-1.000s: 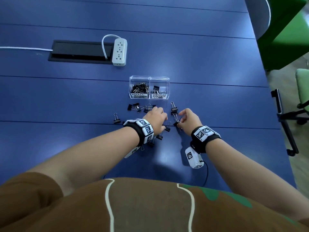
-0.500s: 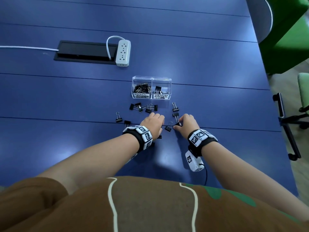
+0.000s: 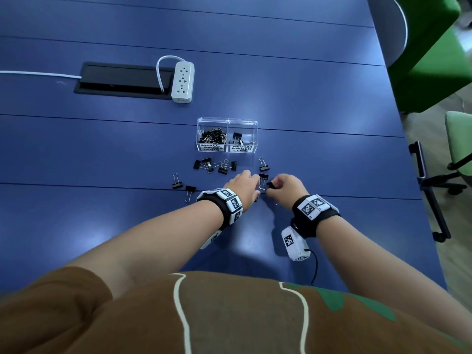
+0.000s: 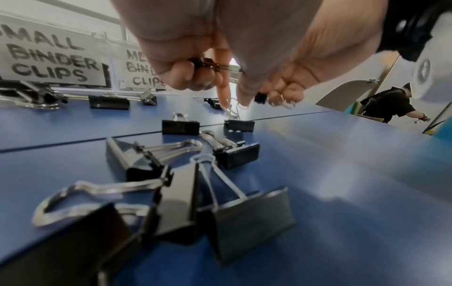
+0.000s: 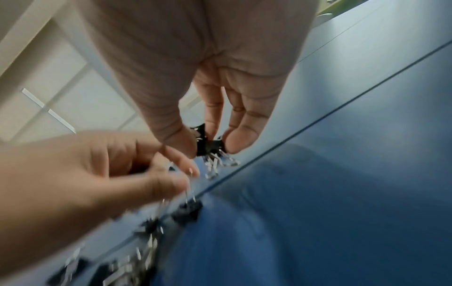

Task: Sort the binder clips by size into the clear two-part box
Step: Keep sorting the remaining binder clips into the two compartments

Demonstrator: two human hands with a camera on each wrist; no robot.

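The clear two-part box (image 3: 227, 123) stands beyond my hands; its left half, labelled small, holds many clips and its right half, labelled medium, holds a few. Loose black binder clips (image 3: 214, 166) lie scattered in front of it, and more lie under my left wrist (image 4: 234, 154). My left hand (image 3: 251, 185) grips clips (image 4: 208, 64) in its curled fingers, with one finger (image 4: 223, 91) pointing down at a clip's wire handle. My right hand (image 3: 272, 186) pinches small black clips (image 5: 210, 146) between thumb and fingers, just above the table.
The blue table (image 3: 102, 154) has a white power strip (image 3: 182, 81) and a black cable hatch (image 3: 122, 79) at the back left. Green chairs (image 3: 434, 47) stand off the right edge. A person (image 4: 389, 108) stands far off in the room.
Both hands have drawn closer together over the loose clips. My right hand has risen from the table with small clips pinched in it.
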